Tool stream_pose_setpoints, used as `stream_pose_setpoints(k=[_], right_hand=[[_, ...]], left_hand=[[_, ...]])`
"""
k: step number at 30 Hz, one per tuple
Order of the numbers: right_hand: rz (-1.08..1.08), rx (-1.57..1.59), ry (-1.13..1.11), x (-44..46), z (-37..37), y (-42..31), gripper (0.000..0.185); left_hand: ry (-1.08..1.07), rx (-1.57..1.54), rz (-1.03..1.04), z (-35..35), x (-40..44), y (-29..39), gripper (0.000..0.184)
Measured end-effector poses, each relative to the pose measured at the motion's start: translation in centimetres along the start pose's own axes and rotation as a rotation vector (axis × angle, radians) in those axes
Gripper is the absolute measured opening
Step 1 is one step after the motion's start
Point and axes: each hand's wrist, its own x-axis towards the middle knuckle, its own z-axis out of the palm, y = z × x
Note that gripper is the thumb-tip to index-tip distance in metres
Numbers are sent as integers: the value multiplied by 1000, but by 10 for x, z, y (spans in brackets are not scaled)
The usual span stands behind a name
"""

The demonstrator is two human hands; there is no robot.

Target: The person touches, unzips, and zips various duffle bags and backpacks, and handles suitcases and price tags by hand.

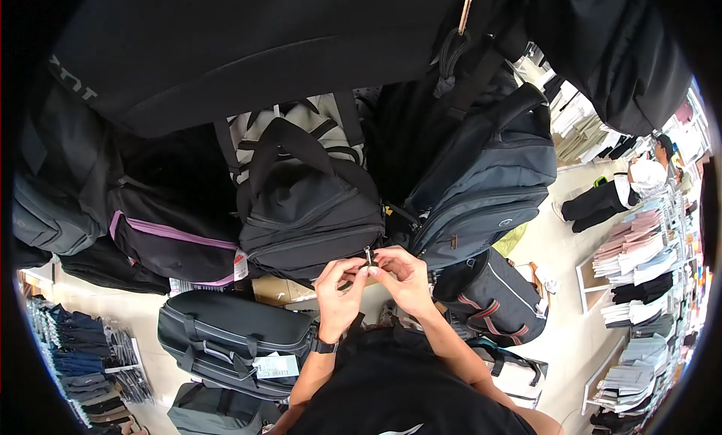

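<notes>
A black backpack [316, 217] with a top handle hangs in front of me. At its lower right edge, a small silver zipper pull [368, 252] with a dark end is pinched between my fingertips. My left hand [338, 290] closes on it from the left, thumb and forefinger together. From the right, my right hand [406, 282] meets it in the same kind of pinch, and the two thumbs nearly touch. The fingers partly cover the pull's lower end.
A dark blue backpack [481, 202] hangs on the right, and a black bag with a pink zipper [177, 235] on the left. Below stand a black duffel bag [233, 333] and a striped grey bag [500, 303]. Another person [613, 198] is by the clothes racks [632, 266].
</notes>
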Motion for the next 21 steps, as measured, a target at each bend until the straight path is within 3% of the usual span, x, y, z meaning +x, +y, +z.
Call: stream_pose_setpoints(k=[7, 18, 21], right_hand=[[88, 108, 11, -4, 4, 12, 28], [-21, -94, 78, 1, 2, 11, 23], [-41, -93, 64, 2, 1, 5, 25]], left_hand=[[-20, 3, -33, -3, -2, 5, 20], [-36, 113, -5, -11, -6, 8, 14], [-39, -22, -126, -7, -7, 6, 19]])
